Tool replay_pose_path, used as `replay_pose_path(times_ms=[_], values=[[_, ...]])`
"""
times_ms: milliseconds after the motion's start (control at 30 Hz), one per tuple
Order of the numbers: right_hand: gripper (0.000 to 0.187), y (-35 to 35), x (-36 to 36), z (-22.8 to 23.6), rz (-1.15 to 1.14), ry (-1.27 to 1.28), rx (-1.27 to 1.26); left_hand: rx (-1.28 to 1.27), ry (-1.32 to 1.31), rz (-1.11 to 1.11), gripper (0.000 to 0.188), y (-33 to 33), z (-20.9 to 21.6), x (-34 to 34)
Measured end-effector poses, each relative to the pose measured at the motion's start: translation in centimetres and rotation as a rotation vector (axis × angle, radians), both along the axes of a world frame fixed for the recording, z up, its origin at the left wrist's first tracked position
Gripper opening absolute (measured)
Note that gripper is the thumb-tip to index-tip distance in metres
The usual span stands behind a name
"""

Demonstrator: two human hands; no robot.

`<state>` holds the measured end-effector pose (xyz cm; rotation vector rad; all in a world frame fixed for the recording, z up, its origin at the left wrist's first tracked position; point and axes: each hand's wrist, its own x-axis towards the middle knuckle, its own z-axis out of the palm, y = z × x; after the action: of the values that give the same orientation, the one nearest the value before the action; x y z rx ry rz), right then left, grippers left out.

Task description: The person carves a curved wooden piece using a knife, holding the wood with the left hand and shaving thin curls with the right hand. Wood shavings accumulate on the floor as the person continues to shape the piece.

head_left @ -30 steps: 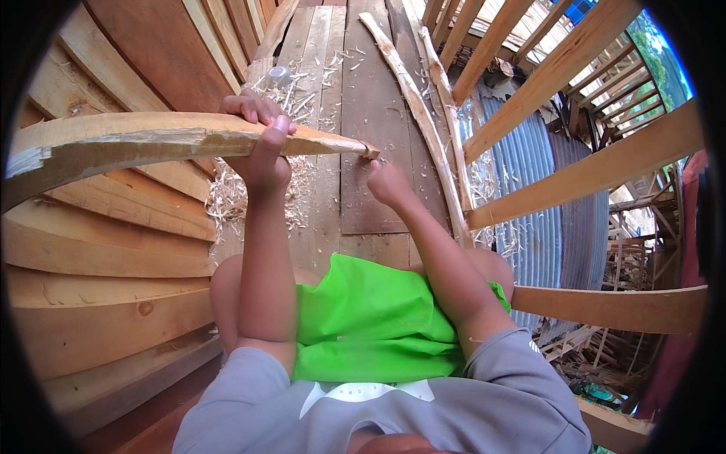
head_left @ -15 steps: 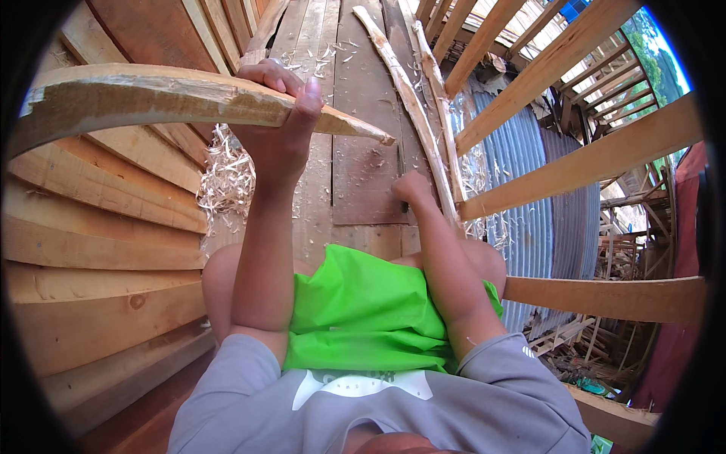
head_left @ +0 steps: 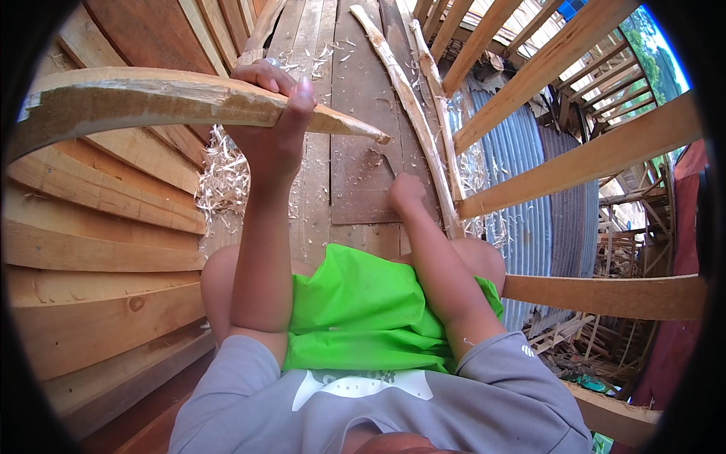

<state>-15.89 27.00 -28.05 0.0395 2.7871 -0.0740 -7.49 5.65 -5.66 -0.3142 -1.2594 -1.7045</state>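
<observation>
My left hand (head_left: 278, 125) is wrapped round a long, pale wooden pole (head_left: 162, 97) held up across the view. Its near part runs out past the left rim, and its cut, tapered tip points right. Below that tip, my right hand (head_left: 407, 191) is closed on a knife (head_left: 389, 166). Only the thin dark blade shows beyond the fist; the handle is hidden in it. The blade leans up and left and looks apart from the wood. A bright green cloth (head_left: 370, 303) lies over my lap.
Curled wood shavings (head_left: 224, 178) are heaped by the plank wall (head_left: 106, 242) on the left. Two peeled poles (head_left: 408, 94) lie along the board floor (head_left: 355, 189). Wooden railing slats (head_left: 575, 170) stand on the right, with corrugated metal sheets (head_left: 522, 181) beyond them.
My right hand has shifted slightly left, and the knife blade now tilts further left. The left hand and the pole have moved a little to the left.
</observation>
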Motion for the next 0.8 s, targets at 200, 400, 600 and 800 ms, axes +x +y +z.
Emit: replay_pose_path(times_ms=[200,400,600,800], values=[[0.025,-0.4,0.1,1.3,0.017,-0.02,-0.087,0.005,-0.026,0.002,0.032,-0.2,0.0,0.3],[0.024,-0.4,0.2,0.6,-0.022,0.044,-0.184,-0.003,-0.036,0.003,0.033,-0.4,-0.4,0.3],[0.019,-0.1,0.4,-0.7,-0.03,0.087,-0.272,-0.001,-0.043,-0.022,0.032,0.1,0.0,0.4],[0.018,-0.9,1.1,-1.0,0.001,0.163,-0.282,0.007,-0.031,-0.029,0.032,-0.1,-0.2,0.3]])
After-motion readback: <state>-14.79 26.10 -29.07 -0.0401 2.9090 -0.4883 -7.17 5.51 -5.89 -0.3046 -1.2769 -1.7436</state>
